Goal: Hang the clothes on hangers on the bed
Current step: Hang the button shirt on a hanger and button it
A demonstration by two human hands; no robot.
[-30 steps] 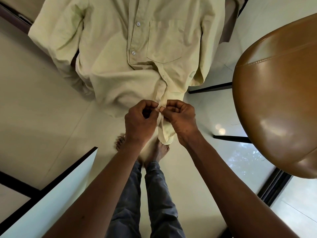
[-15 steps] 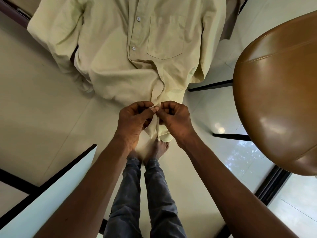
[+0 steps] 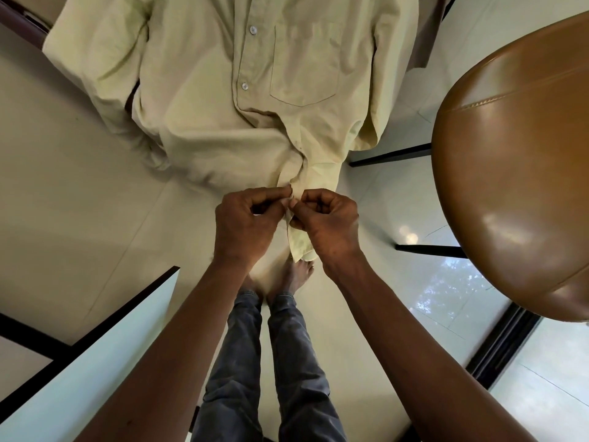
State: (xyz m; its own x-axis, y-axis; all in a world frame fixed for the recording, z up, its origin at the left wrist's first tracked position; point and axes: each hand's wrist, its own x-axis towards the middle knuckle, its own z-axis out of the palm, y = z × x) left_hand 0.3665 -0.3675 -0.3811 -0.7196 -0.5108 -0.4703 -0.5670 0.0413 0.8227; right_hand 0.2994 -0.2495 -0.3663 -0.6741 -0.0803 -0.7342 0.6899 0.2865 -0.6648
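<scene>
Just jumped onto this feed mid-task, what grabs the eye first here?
The pale yellow button-up shirt fills the top centre, its lower front edges drawn together. At its lower end, the left hand and right hand meet at centre frame, both pinching the shirt's placket. A glossy brown leather seat bulges in along the right edge.

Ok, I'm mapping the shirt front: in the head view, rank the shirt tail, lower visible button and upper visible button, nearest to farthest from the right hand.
1. The shirt tail: hangs against the right hand, just below its pinch on the shirt.
2. The lower button: up the placket, left of the pocket bottom.
3. The upper button: higher still, near the top edge.
</scene>
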